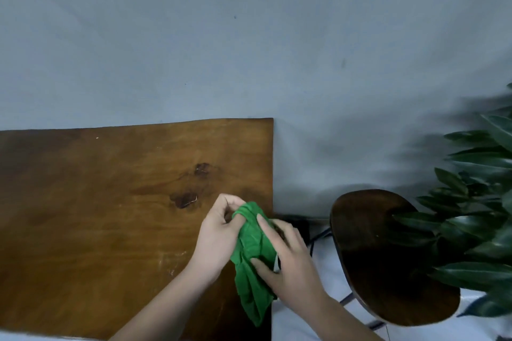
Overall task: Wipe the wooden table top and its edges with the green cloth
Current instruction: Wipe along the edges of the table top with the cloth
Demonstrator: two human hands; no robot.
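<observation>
The green cloth (252,255) is bunched up and held between both hands above the right end of the wooden table top (97,202). My left hand (219,235) pinches its upper fold with thumb and fingers. My right hand (288,263) clasps its right side, fingers spread across the fabric. The lower tail of the cloth hangs down over the table's right edge (272,169). The table top is brown with two dark knots near its middle right and pale scuff marks close to the front.
A pale blue-grey wall stands right behind the table. A dark wooden stool (388,257) on metal legs sits to the right of the table, with a leafy plant (482,202) overlapping it at the far right. The floor below is light.
</observation>
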